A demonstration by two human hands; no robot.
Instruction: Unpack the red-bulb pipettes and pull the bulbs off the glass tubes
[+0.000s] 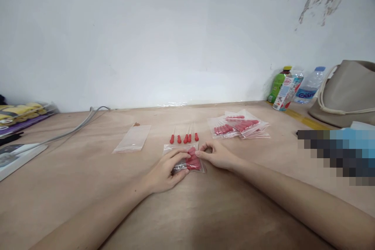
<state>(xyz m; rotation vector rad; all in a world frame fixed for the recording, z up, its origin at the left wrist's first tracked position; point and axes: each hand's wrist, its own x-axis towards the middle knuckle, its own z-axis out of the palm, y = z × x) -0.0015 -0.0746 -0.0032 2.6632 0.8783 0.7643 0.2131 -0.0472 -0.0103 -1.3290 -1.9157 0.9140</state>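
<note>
A clear zip bag [181, 167] lies flat in front of me, with red-bulbed droppers [193, 163] inside, their bulbs toward its right end. My left hand [167, 172] reaches over the bag's left part, curved fingers on top and thumb at the near edge, holding it against the table. At the right end, my right hand [215, 156] pinches the bag's edge between thumb and bent fingers. Just beyond the bag, several loose droppers [187, 138] lie in a row, red bulbs toward me and clear stems pointing away.
Filled zip bags [241, 125] overlap in a pile at right. Flat bags [133, 139] lie at left. A grey cable [83, 123] crosses the table [96, 172] near a white box [22, 158]. Bottles [279, 84] and a grey bag [347, 91] stand at far right by the wall.
</note>
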